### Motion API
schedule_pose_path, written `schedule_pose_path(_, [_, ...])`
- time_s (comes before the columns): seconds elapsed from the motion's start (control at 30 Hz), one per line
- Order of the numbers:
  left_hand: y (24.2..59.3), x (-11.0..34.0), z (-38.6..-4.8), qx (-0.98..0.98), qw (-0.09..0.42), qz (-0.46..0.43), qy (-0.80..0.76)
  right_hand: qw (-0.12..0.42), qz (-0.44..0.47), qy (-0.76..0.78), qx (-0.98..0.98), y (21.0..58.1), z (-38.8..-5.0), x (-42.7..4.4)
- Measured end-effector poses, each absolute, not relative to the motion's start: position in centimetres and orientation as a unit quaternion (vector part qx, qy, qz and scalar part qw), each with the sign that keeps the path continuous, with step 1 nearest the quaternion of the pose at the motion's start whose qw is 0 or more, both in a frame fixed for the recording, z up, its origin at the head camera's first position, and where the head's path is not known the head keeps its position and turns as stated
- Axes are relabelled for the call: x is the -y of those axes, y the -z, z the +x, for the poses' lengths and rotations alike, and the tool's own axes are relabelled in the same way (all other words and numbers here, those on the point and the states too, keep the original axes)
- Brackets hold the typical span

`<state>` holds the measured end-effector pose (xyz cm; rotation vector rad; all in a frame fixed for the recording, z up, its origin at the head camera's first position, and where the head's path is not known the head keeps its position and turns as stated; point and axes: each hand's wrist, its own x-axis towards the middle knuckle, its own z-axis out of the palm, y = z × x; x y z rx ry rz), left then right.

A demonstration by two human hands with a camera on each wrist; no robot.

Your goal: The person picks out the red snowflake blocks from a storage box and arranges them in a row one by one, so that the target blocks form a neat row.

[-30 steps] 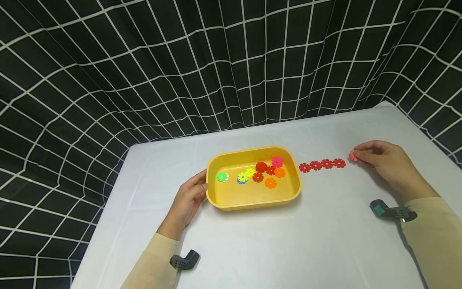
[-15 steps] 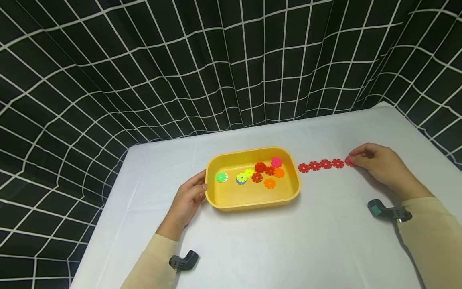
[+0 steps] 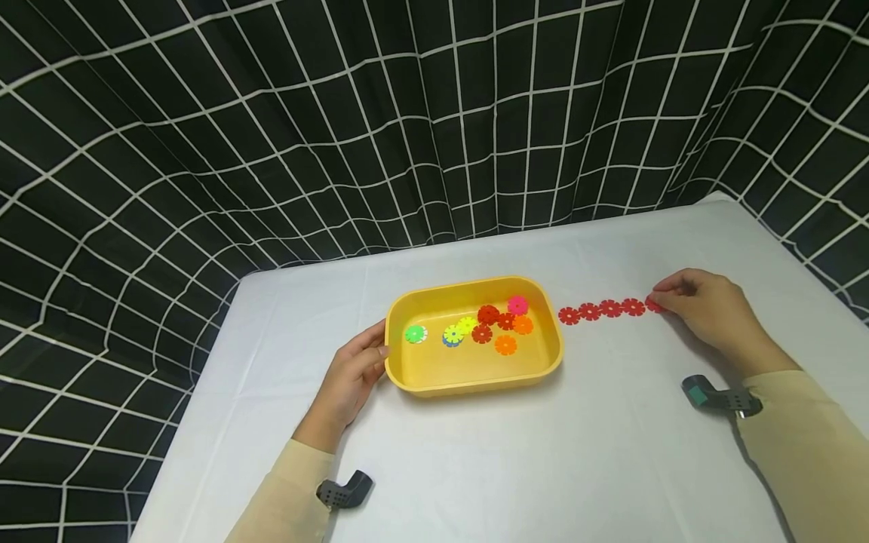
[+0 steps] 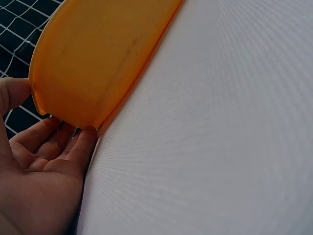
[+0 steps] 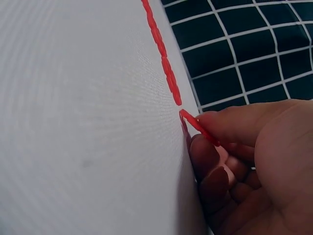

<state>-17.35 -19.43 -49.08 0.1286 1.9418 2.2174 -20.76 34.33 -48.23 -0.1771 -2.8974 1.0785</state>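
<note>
My right hand (image 3: pixel 706 305) pinches a red notched plastic disc (image 5: pixel 198 126) between thumb and fingers. That disc is tilted, its lower edge near the white cloth, just off the right end of a row of red discs (image 3: pixel 600 309). A small gap parts it from the row in the right wrist view. My left hand (image 3: pixel 349 377) holds the left end of a yellow tray (image 3: pixel 462 385), thumb at the rim and fingertips against the outer wall (image 4: pixel 93 98). Inside lie several loose discs: green (image 3: pixel 415 334), yellow, red, orange (image 3: pixel 505 345) and pink (image 3: pixel 517 305).
A white cloth (image 3: pixel 434 467) covers the table. Black curtain with a white grid (image 3: pixel 421 136) rises behind the table's back edge and at both sides. The row of red discs lies flat, starting close to the tray's right end.
My right hand has moved a little left and lowered its red disc from beyond the row to beside its right end. My left hand and the tray have stayed put.
</note>
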Motion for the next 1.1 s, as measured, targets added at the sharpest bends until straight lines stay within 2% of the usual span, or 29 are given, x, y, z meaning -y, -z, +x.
schedule_pose_path(0.53, [49.02,19.36,-17.45,-0.656,0.097,0.041,-0.747,0.016,-0.114,-0.363,0.925,47.38,-20.49,-34.36])
schedule_pose_path(1.1, [48.95,19.33,-17.3,-0.656,0.093,0.042,-0.748,0.01,-0.11,-0.392,0.913,47.59,-20.43,-34.49])
